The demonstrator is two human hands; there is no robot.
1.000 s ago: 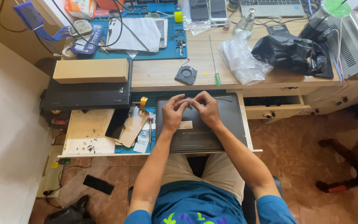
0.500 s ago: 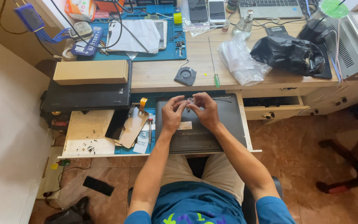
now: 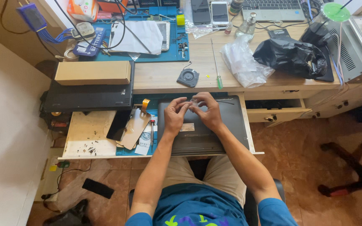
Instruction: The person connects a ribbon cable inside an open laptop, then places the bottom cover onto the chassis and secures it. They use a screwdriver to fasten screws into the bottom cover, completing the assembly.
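- Laptop (image 3: pixel 206 134), dark grey and lid shut, lies on the pull-out tray (image 3: pixel 84 134) under the worktop (image 3: pixel 164 75), and both hands meet over its far edge.
- Left hand (image 3: pixel 176 115) and right hand (image 3: pixel 206 109) curl inward, fingers (image 3: pixel 186 105) narrow, pinching something too small to tell.
- Beside the laptop: a screwdriver (image 3: pixel 151 130) and a black phone (image 3: pixel 118 124).
- Beyond it, a small fan (image 3: pixel 188 78).
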